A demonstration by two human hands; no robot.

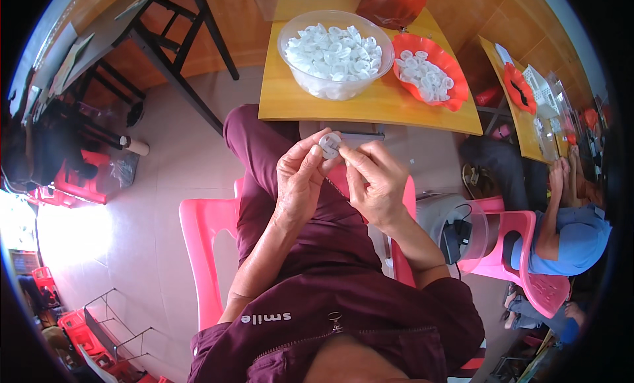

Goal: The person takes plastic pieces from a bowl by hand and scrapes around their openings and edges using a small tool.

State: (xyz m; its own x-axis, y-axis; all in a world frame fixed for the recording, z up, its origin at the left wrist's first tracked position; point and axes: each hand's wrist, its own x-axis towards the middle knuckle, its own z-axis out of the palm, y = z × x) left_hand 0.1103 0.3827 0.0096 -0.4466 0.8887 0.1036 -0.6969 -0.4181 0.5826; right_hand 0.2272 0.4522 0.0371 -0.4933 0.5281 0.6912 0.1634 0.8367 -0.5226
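Pale tiled floor point(165, 185), wooden table point(370, 105), pink plastic chair point(205, 251), black metal desk frame point(178, 46), bright glare at left

A wooden desk point(370, 105) is seen ahead. A clear plastic bowl point(335, 52) filled with white rings is set on it, and an orange dish point(430, 71) holding more white rings is placed just beside the bowl, to its right. A red bag point(395, 3) is located at the far edge. A pink plastic chair point(205, 251) is positioned below. A second person in a blue shirt point(568, 237) is seated on another pink chair point(528, 251) at the right. A black metal frame point(178, 36) is seen at the upper left.
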